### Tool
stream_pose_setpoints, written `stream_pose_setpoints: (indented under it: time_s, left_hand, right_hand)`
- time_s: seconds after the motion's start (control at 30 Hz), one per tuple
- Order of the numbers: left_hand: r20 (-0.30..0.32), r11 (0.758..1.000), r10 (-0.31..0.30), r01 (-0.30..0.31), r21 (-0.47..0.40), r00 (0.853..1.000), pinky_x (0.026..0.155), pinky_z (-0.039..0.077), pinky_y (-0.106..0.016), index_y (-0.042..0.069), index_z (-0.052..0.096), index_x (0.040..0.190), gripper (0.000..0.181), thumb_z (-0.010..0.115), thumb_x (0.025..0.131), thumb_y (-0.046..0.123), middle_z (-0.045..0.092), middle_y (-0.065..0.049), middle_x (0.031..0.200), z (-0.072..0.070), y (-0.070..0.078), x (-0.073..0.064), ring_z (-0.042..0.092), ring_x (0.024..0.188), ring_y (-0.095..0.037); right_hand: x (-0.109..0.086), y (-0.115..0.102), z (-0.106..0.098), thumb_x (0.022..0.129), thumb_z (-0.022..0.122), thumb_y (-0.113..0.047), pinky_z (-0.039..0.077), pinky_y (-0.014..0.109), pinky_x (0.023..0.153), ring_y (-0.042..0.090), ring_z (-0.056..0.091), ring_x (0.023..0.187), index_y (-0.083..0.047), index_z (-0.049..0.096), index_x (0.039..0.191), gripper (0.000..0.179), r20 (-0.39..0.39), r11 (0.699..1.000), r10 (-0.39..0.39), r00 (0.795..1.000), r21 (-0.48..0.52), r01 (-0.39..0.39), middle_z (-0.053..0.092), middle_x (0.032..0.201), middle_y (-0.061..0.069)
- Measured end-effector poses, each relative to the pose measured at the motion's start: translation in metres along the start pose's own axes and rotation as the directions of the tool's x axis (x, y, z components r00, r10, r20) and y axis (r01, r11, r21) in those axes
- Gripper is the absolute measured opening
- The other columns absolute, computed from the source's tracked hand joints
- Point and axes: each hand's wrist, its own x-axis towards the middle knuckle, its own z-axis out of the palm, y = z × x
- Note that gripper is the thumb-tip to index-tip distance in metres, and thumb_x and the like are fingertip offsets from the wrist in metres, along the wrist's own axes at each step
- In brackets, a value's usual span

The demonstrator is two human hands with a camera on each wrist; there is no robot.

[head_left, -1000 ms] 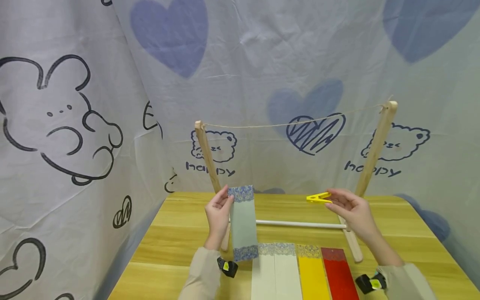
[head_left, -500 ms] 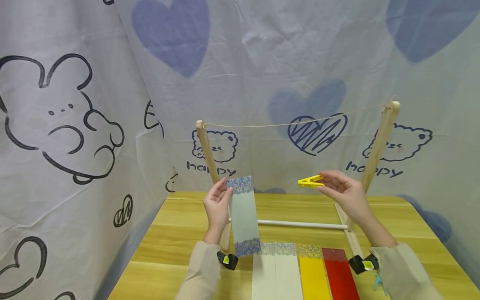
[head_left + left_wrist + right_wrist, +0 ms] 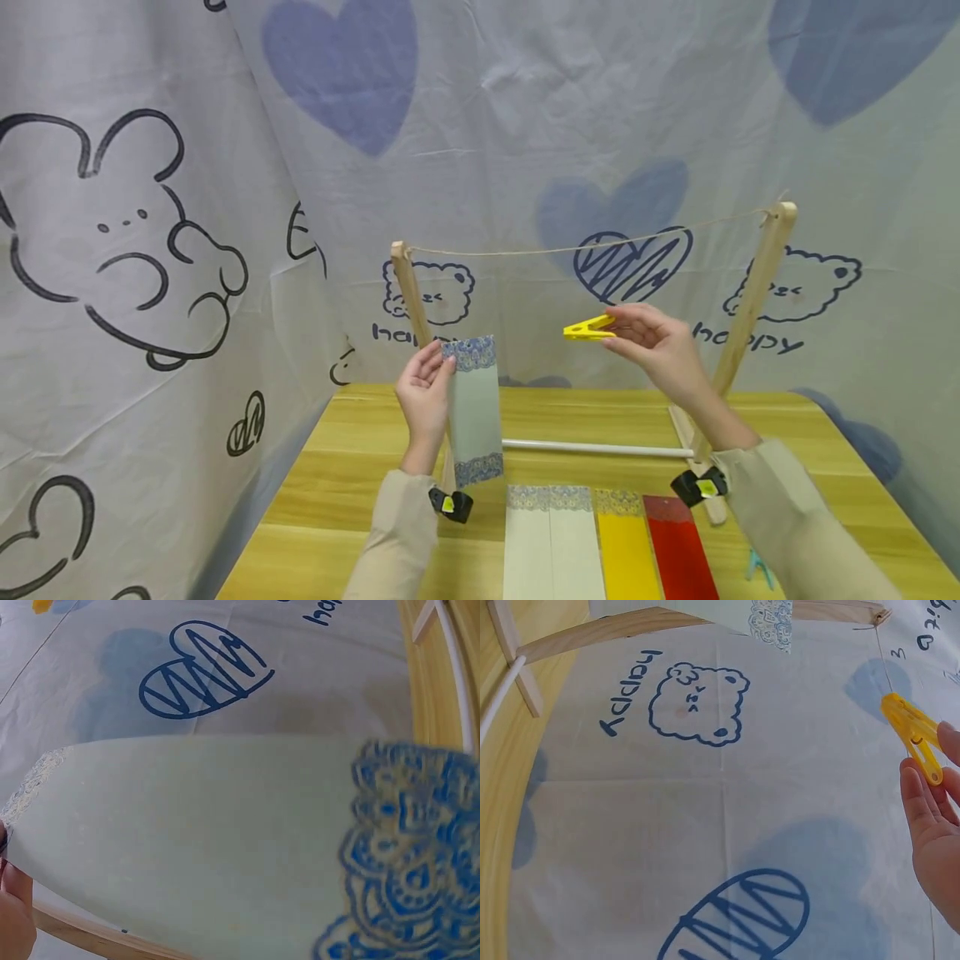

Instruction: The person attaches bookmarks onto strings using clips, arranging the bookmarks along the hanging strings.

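Observation:
My left hand (image 3: pixel 423 395) pinches the upper left corner of a pale green card (image 3: pixel 477 415) with blue patterned bands at both ends. The card hangs upright in front of the rack's left wooden post (image 3: pixel 411 292); in the left wrist view the same card (image 3: pixel 202 840) fills the lower half. Thumb and fingers of my right hand (image 3: pixel 656 350) pinch a yellow clothespin (image 3: pixel 588 328), its tip pointing left. In the right wrist view the clothespin (image 3: pixel 913 739) shows clearly. Both hands are below the thin string (image 3: pixel 517 252) that spans the two posts.
On the wooden table (image 3: pixel 352 450) lie two whitish cards (image 3: pixel 553 550), a yellow card (image 3: pixel 628 554) and a red card (image 3: pixel 681 550). A light blue clothespin (image 3: pixel 760 569) is at the right. A white rod (image 3: pixel 600 448) joins the rack's feet; a printed curtain (image 3: pixel 510 108) hangs behind.
My left hand has raised the green card and shifted it slightly left. The right hand has moved up and left with the yellow clothespin, uncovering the light blue clothespin on the table.

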Motion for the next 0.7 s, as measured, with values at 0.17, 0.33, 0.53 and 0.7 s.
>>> stream_pose_setpoints:
  time_s: [0.17, 0.33, 0.53, 0.7]
  left_hand:
    - [-0.034, 0.999, 0.016, -0.017, -0.035, 0.999, 0.072, 0.051, -0.024, -0.018, 0.053, 0.101, 0.028, 0.061, 0.074, -0.014, 0.061, -0.025, 0.091, 0.003, 0.004, 0.005, 0.062, 0.076, -0.015]
    - [-0.033, 0.998, 0.057, -0.058, -0.032, 0.998, 0.072, 0.051, -0.025, -0.017, 0.053, 0.101, 0.027, 0.062, 0.076, -0.012, 0.061, -0.024, 0.089, 0.005, 0.007, 0.008, 0.062, 0.078, -0.021]
    - [-0.034, 0.996, 0.073, -0.075, -0.043, 0.997, 0.072, 0.051, -0.025, -0.016, 0.053, 0.100, 0.026, 0.061, 0.076, -0.012, 0.060, -0.022, 0.088, 0.008, 0.010, 0.011, 0.061, 0.074, -0.014]
    - [-0.040, 0.996, 0.081, -0.083, -0.046, 0.996, 0.071, 0.051, -0.025, -0.016, 0.053, 0.100, 0.027, 0.062, 0.076, -0.011, 0.060, -0.021, 0.088, 0.009, 0.012, 0.013, 0.061, 0.073, -0.014]
  right_hand:
    - [0.015, -0.007, 0.006, 0.077, 0.062, 0.010, 0.049, 0.024, 0.075, 0.017, 0.060, 0.090, 0.013, 0.055, 0.109, 0.033, -0.011, 1.000, -0.020, 1.000, 0.010, 0.020, 0.059, 0.102, 0.013]
    - [0.030, -0.015, 0.012, 0.075, 0.062, 0.013, 0.049, 0.025, 0.075, 0.019, 0.060, 0.091, 0.015, 0.055, 0.108, 0.034, -0.042, 0.999, -0.037, 0.998, 0.022, 0.038, 0.058, 0.103, 0.019]
    - [0.051, -0.024, 0.022, 0.076, 0.062, 0.012, 0.049, 0.027, 0.077, 0.021, 0.060, 0.093, 0.014, 0.054, 0.110, 0.035, -0.016, 0.998, -0.039, 0.999, 0.049, 0.040, 0.058, 0.104, 0.016]
    - [0.066, -0.031, 0.030, 0.076, 0.061, 0.012, 0.049, 0.027, 0.078, 0.020, 0.059, 0.093, 0.014, 0.054, 0.111, 0.035, -0.005, 0.997, -0.051, 0.999, 0.051, 0.052, 0.058, 0.105, 0.018]
